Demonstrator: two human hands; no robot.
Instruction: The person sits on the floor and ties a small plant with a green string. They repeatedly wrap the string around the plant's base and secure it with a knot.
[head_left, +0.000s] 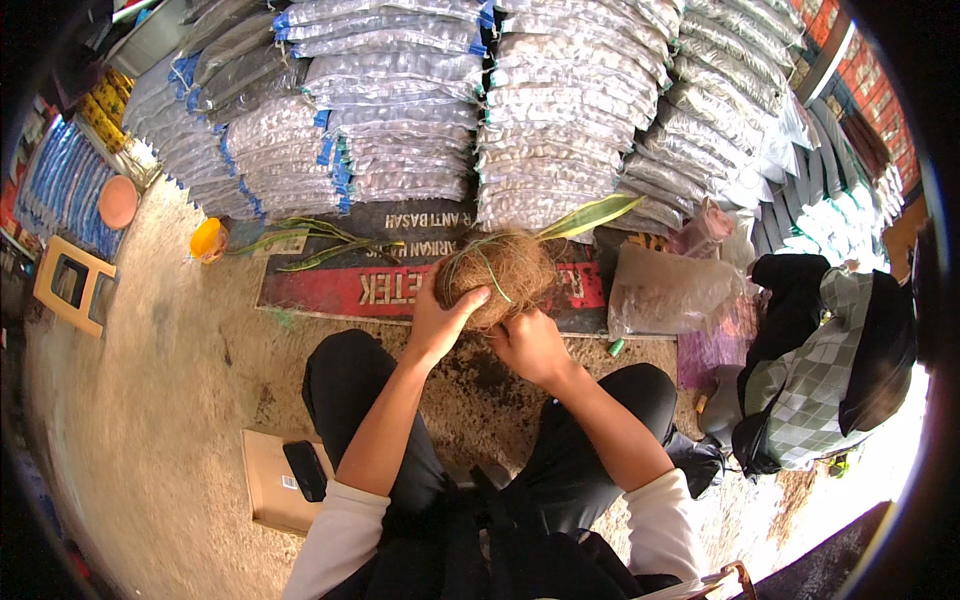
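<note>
A ball of brown coconut fibre (517, 274), wound with thin green string, is held up in front of me. Yellow-edged snake plant leaves (592, 216) stick out of its far right side. My left hand (446, 315) grips the ball's left side, thumb lying on top. Against its lower right edge is my right hand (532, 341), fingers curled in; what they pinch is too small to make out. Beneath the ball lies a black and red printed sheet (337, 289). More striped snake plant leaves (322, 244) rest on that sheet to the left.
Stacked clear bags of pale stones (562, 112) rise beyond the sheet. Right of it sit a cloudy plastic bag (667, 292) and a person in checked clothing (810, 360). A yellow cup (208, 240), a stool (73, 285) and a phone (304, 470) on cardboard (270, 480) are leftward.
</note>
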